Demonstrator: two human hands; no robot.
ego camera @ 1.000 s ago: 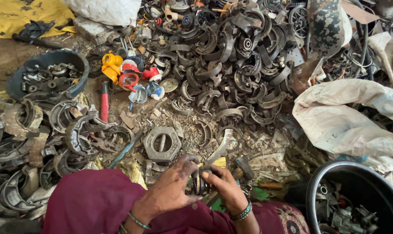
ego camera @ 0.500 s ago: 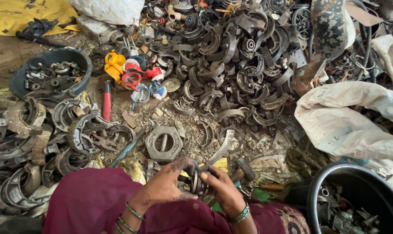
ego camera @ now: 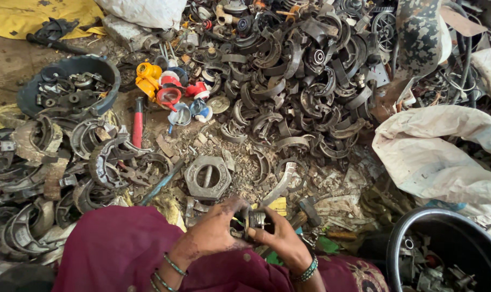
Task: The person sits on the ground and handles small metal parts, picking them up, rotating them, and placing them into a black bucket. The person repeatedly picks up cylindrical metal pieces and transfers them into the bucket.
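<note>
Both hands on one small metal part, held just below the big hex nut. Left hand cups it from the side, right hand pinches its near edge; I can't tell what the part is. My call: keep it low over the lap, turn with the fingertips, grip firm since it looks greasy. Above the nut: red-handled tool, brake-shoe pile. Upper left of it: dark tub.

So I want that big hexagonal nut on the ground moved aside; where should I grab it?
Grip the hexagonal nut across two opposite flat sides, coming straight down from above. It lies flat on the debris, so its flats are exposed, though a small rod lies in its hole.
</note>
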